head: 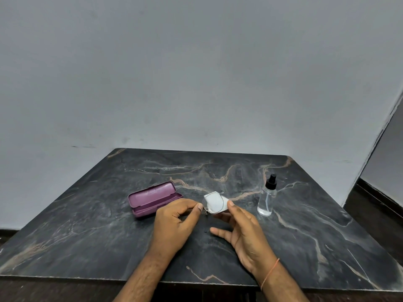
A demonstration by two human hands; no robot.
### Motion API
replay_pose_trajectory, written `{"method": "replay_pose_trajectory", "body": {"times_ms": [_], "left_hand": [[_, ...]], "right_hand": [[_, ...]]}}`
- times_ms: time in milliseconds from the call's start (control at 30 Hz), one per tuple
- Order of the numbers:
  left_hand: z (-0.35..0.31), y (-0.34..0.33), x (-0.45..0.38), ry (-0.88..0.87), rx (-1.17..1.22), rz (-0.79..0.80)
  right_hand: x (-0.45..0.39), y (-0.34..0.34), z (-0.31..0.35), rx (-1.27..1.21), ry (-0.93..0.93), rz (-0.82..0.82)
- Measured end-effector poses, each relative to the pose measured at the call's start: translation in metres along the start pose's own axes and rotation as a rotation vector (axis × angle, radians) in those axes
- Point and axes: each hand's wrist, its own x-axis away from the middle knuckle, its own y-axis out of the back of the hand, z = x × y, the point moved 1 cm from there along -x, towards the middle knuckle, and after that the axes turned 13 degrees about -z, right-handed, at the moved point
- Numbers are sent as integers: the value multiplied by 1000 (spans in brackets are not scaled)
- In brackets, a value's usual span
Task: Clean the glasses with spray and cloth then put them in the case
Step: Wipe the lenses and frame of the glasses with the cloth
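Note:
Thin wire-rimmed glasses [222, 203] hang a little above the dark marble table [305, 225], between my two hands. My left hand [174, 223] pinches the frame at its left end. My right hand [242, 229] presses a small white cloth [214, 202] against a lens, thumb on top and fingers underneath. The purple glasses case [152, 198] lies open just left of my hands. A clear spray bottle [267, 198] with a black nozzle stands upright to the right.
A grey wall [196, 73] rises right behind the table's far edge. The table's near edge runs along the bottom of the view. A dark floor and skirting show at far right [379, 205].

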Motion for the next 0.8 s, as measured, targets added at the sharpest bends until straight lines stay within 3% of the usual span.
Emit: {"method": "replay_pose_trajectory", "body": {"times_ms": [167,400,800], "left_hand": [[-1,-2,2,0,2,39],[0,1,0,-22,-39,-16],[1,-1,1,-3,-1,9]], "right_hand": [[-3,2,0,-59,-19,-33],[-1,-5,-5,82,4,-16],[-2,-6,1,9,-53,-26]]}}
